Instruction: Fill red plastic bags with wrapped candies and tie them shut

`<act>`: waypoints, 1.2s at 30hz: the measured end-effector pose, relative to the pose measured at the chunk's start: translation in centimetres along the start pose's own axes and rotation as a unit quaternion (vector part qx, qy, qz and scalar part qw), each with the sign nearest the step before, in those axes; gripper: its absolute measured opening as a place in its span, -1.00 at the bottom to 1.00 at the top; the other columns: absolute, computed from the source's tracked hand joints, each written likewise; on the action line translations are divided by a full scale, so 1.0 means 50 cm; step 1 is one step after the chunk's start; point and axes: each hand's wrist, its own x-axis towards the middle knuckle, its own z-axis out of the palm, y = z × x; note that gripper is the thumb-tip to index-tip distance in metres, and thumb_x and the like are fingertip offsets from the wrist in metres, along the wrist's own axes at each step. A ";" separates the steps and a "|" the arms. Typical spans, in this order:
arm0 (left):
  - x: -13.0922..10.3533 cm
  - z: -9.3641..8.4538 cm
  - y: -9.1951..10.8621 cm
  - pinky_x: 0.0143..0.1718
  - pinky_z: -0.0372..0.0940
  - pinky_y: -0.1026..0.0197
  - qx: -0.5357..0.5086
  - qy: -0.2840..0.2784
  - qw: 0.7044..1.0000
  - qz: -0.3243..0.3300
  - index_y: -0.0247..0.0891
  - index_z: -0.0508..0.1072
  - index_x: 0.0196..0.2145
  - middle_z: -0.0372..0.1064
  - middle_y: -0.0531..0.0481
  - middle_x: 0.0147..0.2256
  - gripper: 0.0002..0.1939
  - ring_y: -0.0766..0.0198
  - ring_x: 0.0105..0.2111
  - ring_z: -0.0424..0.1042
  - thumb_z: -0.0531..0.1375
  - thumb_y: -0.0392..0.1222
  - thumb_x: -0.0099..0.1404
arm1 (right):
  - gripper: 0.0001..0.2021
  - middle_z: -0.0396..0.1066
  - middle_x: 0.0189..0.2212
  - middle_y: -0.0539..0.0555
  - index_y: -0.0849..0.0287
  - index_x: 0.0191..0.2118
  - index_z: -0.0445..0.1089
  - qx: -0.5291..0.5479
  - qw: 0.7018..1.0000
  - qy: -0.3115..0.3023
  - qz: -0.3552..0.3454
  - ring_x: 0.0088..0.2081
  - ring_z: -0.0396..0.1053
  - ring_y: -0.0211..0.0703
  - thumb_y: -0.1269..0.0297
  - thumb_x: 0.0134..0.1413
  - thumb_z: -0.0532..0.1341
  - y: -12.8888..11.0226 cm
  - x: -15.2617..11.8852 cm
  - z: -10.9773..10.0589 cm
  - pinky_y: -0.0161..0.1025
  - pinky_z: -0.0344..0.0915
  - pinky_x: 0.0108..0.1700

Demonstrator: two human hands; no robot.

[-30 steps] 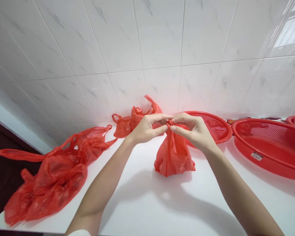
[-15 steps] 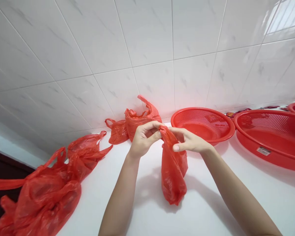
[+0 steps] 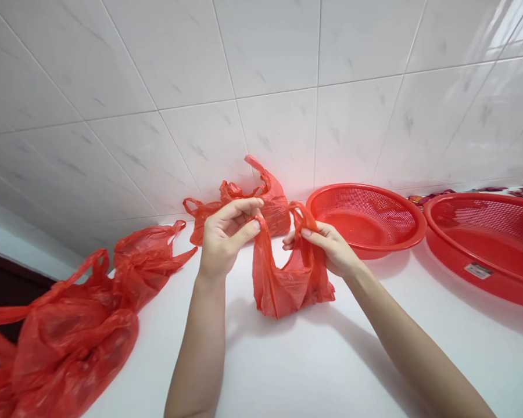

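A small red plastic bag (image 3: 285, 287) hangs between my hands just above the white table, its two handles pulled apart and its mouth spread. My left hand (image 3: 226, 235) is closed in a pinch on the left handle, between thumb and fingers. My right hand (image 3: 326, 244) grips the other handle, the thumb pressed on the plastic. What the bag holds, if anything, cannot be made out.
Red bags (image 3: 78, 331) lie heaped at the left. More red bags (image 3: 274, 203) stand by the tiled wall (image 3: 274, 133). A red basket (image 3: 366, 247) and a larger one (image 3: 497, 281) sit on the white table (image 3: 314, 371) at right, with dark red wrapped items behind.
My hands have moved apart, the left one leftward. The bag, narrow and hanging long before, is now spread open between its two handles and its bottom is higher.
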 end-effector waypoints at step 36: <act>-0.008 0.011 0.006 -0.26 0.39 0.22 -0.055 -0.099 0.992 0.055 -0.20 0.62 -0.32 0.46 -0.03 -0.37 -0.90 0.26 -0.31 0.45 0.30 -0.35 0.24 | -0.91 0.48 -0.42 0.02 0.16 -0.40 0.51 -0.248 0.955 0.135 -0.096 -0.38 0.36 -0.17 0.37 -0.09 0.25 0.049 -0.002 0.070 -0.25 0.27 -0.29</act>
